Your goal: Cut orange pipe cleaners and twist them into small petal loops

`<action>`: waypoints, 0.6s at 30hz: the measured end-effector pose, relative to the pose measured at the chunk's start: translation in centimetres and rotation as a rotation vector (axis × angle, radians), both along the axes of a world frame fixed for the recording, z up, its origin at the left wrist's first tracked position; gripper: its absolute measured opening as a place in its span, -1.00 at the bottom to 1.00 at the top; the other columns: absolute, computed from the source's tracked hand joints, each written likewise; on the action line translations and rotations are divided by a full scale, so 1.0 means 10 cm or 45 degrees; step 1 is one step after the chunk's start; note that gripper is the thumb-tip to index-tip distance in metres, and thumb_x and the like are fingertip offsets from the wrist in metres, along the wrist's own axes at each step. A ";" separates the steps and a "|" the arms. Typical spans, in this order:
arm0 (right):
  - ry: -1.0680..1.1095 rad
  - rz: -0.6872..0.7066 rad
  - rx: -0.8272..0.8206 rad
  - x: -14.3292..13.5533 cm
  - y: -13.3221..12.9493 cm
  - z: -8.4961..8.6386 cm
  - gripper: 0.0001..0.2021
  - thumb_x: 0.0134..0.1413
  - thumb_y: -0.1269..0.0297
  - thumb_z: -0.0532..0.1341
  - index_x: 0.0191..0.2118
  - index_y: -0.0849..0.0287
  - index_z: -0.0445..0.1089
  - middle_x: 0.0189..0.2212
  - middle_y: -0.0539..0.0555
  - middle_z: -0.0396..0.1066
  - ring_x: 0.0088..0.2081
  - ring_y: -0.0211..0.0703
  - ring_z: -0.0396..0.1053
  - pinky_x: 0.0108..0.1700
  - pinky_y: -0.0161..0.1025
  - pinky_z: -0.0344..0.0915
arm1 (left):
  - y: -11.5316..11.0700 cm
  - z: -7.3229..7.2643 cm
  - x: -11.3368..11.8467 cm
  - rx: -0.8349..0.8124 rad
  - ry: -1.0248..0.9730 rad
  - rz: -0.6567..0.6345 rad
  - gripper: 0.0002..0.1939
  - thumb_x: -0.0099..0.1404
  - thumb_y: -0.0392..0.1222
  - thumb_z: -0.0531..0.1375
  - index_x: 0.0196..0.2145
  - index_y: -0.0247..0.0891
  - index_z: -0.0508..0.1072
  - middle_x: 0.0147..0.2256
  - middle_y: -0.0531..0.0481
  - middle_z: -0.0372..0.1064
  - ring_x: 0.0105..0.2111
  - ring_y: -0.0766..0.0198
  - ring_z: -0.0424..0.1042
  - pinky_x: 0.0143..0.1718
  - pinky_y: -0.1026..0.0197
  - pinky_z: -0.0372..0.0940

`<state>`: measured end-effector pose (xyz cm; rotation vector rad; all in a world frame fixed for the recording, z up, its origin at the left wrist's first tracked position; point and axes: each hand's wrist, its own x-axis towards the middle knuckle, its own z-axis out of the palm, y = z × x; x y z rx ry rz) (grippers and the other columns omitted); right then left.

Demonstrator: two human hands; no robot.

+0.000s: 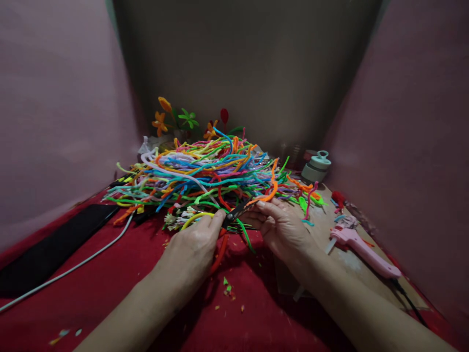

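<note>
- Small coloured scraps (227, 288) lie on the red desk (146, 313), nearest the body.
- The left hand (196, 244) has its fingers closed around the scissors (236, 213), whose blades slant away and rightward, toward the right fingers.
- The right hand (284, 230), nearer the orange stem (271, 194), pinches it between thumb and fingers by its near end.
- That stem starts beside the blade tips, runs rightward, then bends away from the fingers; I cannot tell if blades and stem touch.
- A pink glue gun (366, 249) lies right of the right hand.
- Beyond both hands spreads the stem pile (205, 171).
</note>
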<state>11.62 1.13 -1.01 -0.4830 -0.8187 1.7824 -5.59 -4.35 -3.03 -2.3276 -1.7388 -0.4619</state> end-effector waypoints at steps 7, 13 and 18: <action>0.022 0.020 -0.006 0.01 0.01 0.00 -0.93 -0.18 0.53 0.21 -0.49 0.24 0.38 -0.58 0.00 0.45 -0.51 -0.18 0.44 -0.27 -0.14 0.41 | -0.01 0.01 0.01 -0.018 -0.014 -0.022 -0.56 0.22 -0.39 -0.05 0.07 -0.27 0.13 -0.16 -0.17 0.35 -0.14 0.13 0.39 -0.24 0.16 0.34; 0.010 0.015 -0.012 0.01 0.00 0.00 -0.95 -0.20 0.51 0.22 -0.50 0.26 0.37 -0.57 0.04 0.47 -0.50 -0.17 0.45 -0.27 -0.14 0.41 | -0.02 0.01 0.00 0.018 -0.020 -0.030 -0.56 0.21 -0.39 -0.06 0.06 -0.27 0.15 -0.19 -0.16 0.37 -0.19 0.16 0.41 -0.25 0.18 0.33; -0.002 0.013 -0.006 0.01 0.02 -0.01 -0.95 -0.20 0.48 0.24 -0.49 0.25 0.38 -0.56 0.05 0.48 -0.51 -0.17 0.45 -0.26 -0.13 0.42 | -0.03 0.04 0.01 0.020 -0.046 -0.061 -0.61 0.24 -0.35 -0.07 0.03 -0.28 0.18 -0.26 -0.14 0.39 -0.25 0.20 0.42 -0.28 0.22 0.32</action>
